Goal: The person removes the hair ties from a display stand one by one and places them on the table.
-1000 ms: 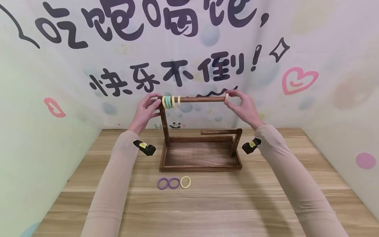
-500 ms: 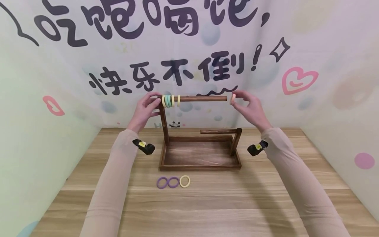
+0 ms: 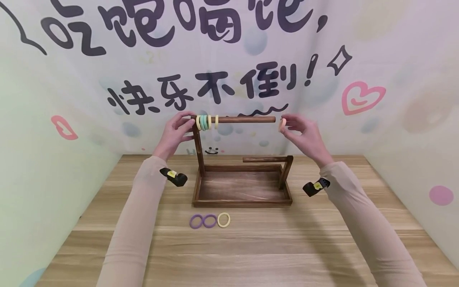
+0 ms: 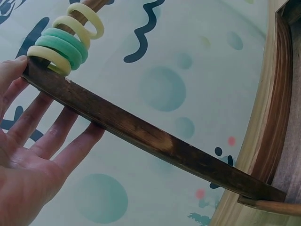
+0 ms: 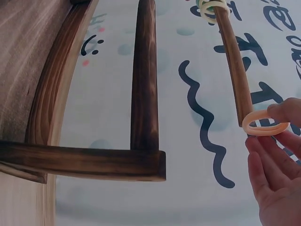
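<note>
Peach hair ring [image 5: 265,123], pinched by the right hand [image 3: 305,135], sits just off the free end of the rack's top rod [image 3: 245,119], hole facing along the rod's left-right axis. Left hand [image 3: 175,133] rests open-fingered against the upright at the rod's far end.

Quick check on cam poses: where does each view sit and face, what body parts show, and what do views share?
Head: above, facing forward-down at wooden rack; both sleeves and hands show.
Left wrist: under left hand, looking up at the post and stacked rings.
Right wrist: under right hand, facing the rod tip and peach ring.
Shared: rod, stacked rings.
</note>
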Available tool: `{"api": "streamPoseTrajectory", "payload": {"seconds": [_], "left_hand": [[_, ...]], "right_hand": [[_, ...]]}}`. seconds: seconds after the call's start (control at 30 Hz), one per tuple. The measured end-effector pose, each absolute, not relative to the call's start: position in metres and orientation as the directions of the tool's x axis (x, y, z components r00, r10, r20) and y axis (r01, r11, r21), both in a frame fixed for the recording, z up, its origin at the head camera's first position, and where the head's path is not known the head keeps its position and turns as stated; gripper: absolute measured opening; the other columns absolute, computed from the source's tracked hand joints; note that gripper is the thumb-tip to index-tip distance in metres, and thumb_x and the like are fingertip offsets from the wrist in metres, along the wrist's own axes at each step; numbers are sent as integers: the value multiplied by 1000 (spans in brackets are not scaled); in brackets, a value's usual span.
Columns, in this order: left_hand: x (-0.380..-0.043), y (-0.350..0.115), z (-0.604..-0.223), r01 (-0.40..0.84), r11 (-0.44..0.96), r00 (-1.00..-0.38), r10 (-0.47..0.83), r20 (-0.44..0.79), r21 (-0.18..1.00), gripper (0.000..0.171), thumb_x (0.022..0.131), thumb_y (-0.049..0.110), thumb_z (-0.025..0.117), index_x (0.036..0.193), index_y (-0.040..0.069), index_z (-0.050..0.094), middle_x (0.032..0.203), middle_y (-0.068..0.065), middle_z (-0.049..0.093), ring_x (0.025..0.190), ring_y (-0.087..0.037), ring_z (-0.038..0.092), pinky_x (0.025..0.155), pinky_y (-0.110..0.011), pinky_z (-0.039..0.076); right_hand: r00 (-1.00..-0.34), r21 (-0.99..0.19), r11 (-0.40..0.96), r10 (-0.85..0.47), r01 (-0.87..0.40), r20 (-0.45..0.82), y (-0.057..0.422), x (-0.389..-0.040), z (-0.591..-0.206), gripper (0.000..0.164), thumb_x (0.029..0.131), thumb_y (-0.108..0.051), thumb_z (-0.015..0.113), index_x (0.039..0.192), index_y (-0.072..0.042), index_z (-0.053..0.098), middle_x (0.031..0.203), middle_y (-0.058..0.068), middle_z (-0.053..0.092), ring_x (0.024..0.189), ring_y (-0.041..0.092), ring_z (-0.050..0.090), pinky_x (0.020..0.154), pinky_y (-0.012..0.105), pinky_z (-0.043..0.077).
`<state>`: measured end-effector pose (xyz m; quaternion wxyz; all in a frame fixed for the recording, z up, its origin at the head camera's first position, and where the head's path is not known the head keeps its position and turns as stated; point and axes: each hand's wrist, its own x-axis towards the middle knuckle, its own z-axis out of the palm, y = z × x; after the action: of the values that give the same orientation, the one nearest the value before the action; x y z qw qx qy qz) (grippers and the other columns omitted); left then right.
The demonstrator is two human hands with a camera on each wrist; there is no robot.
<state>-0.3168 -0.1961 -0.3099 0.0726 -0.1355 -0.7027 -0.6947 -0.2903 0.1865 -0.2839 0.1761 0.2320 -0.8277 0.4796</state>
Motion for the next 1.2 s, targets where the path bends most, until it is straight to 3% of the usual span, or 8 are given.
{"api": "streamPoseTrajectory", "payload": {"seconds": [0.17,0.5,0.7,0.9,1.2], "left_hand": [[-318,-197,-311,287,-9,-953,98,287,958,24,97,21,62,121,18,59,119,-16,58,98,-26,62,86,-47,54],[-318,-198,-311,286,-27,-952,104,287,958,23,97,21,61,120,18,60,115,-13,59,97,-26,62,85,-45,55],[-318,-198,-311,286,-24,-952,107,287,958,22,96,21,62,118,18,61,114,-14,59,96,-26,63,84,-45,55],[-318,-199,-310,286,-15,-952,110,286,958,21,97,21,62,118,19,61,114,-14,59,96,-26,64,83,-44,56],[-315,-199,-307,289,14,-951,119,285,957,23,97,22,61,120,19,60,116,-16,59,95,-25,65,83,-44,56]], "right_hand": [[-826,-728,393,-242,-563,508,183,-284,-285,38,90,-3,67,126,6,57,114,23,64,104,33,62,84,20,49],[-794,-725,327,-302,-607,528,169,-260,-278,34,89,6,64,121,12,55,115,28,61,102,27,62,90,32,52],[-796,-736,311,-315,-601,517,167,-258,-287,34,88,8,64,121,14,55,117,29,60,104,35,60,92,44,50],[-798,-755,281,-335,-593,502,169,-269,-310,37,88,5,66,123,8,57,118,24,61,104,30,61,90,32,51],[-791,-780,224,-373,-584,485,168,-269,-332,38,88,-1,69,124,6,57,119,20,62,103,30,62,87,27,52]]}}
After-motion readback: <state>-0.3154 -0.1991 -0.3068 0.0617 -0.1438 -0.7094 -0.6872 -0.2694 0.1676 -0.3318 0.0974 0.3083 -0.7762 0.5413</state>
